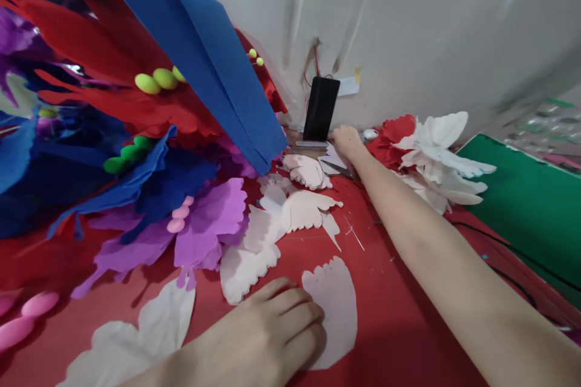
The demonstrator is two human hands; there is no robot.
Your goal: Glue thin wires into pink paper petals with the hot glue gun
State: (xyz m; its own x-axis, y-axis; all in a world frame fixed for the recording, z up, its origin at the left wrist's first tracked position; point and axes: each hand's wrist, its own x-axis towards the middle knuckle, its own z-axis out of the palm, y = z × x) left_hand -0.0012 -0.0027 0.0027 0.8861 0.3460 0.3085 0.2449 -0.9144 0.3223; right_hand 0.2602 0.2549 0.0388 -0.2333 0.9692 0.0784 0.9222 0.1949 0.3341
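My left hand (284, 328) is closed with curled fingers over the left edge of a white scalloped cut-out (336, 308) lying on the red tabletop (381, 338); the thumb is hidden. Far forward, my right hand (347, 140) reaches beside a dark upright phone (321, 109), its fingertips mostly out of sight. Just in front of that hand, scissors (341, 169) lie near small white cut pieces. More white wing shapes (305, 210) run in a loose row up the middle. A larger white wing piece (136, 329) lies left of my left hand.
Purple butterfly wings (211, 214), blue ones (175, 190) and red ones (109, 42) crowd the left, with a folded blue sheet (213, 60) overhead. White butterflies (438, 151) and a green board (531, 211) stand right. A black cable (499, 245) crosses there.
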